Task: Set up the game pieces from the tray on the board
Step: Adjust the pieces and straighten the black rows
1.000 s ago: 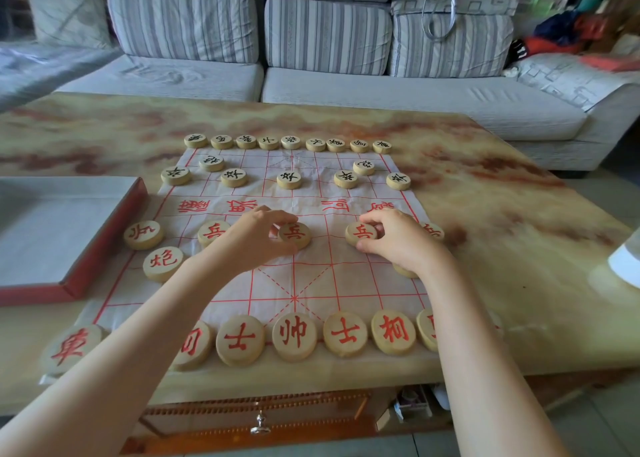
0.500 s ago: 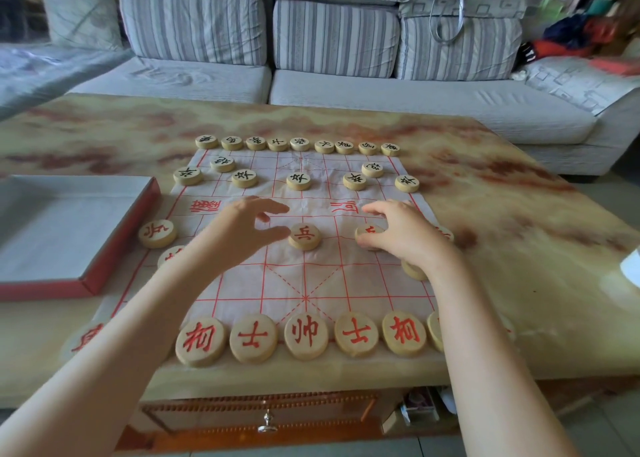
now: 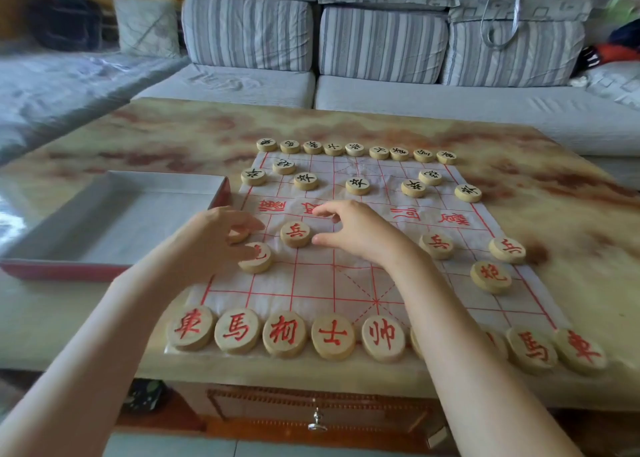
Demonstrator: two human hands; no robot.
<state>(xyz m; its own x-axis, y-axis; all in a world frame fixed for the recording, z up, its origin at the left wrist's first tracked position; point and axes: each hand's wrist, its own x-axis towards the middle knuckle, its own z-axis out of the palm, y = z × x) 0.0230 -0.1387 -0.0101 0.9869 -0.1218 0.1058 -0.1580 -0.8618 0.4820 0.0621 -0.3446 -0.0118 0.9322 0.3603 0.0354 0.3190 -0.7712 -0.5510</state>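
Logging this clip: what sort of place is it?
Most likely a home living room: a grey sofa with striped back cushions, a low marble-patterned coffee table before it, and a paper game board spread on that table.

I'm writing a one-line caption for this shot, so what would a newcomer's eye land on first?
First, the round wooden pieces with red characters lined along the near edge of the white paper board with a red grid, facing black-lettered wooden pieces at the far edge. Mid-board, the left hand and right hand reach among red pieces. A red-sided grey tray sits at left.
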